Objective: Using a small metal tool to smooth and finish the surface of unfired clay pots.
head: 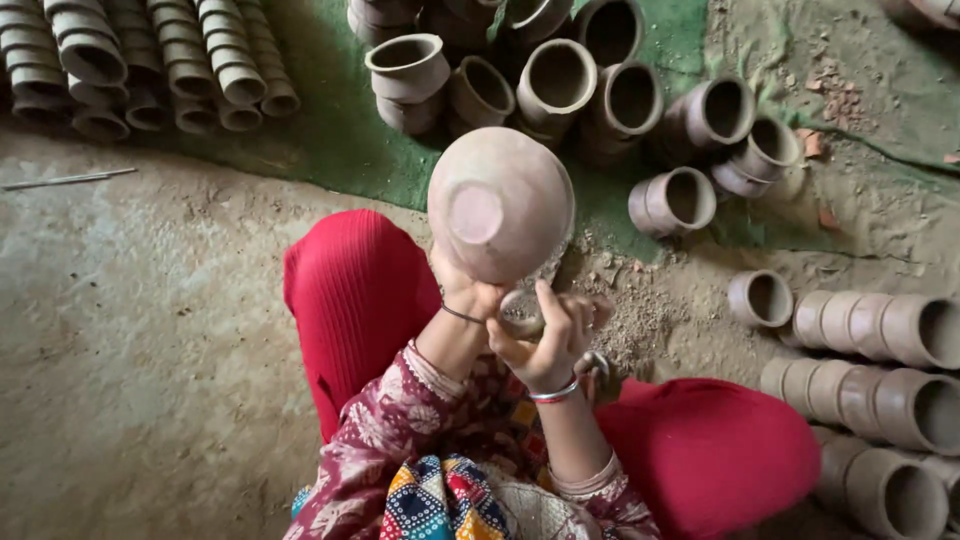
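Between the two raised hands, near the middle of the view, sits the work. The left hand (462, 290) is closed on the rim of a round clay pot (500, 205), holding it up with its flat base turned toward the camera; most of that hand is hidden behind the pot, so only the wrist and a thin bangle show. The right hand (548, 335) is curled shut around a small round piece (522, 312), perhaps a stone or a small dish, though I cannot tell which. That piece sits just below the pot's lower edge and seems to touch it.

To do this well, I judge the pot wants a steady hold at the rim while the right grip presses lightly and evenly, since raw clay walls would dent or crack under hard pressure.

The pot lies directly above and slightly far of both grips, over the person's red-clad knees (360, 290). Crumbs of dry clay (640, 320) lie on the floor (130, 330) just right of the hands. Farther off, loose clay pots (560, 85) lie tumbled on a green mat (330, 130), some on their sides with mouths facing the camera. Stacked rows of small cups (150, 65) fill the far left, and more nested cups (870, 330) run along the right edge. A thin stick (70, 179) lies on the floor at far left.
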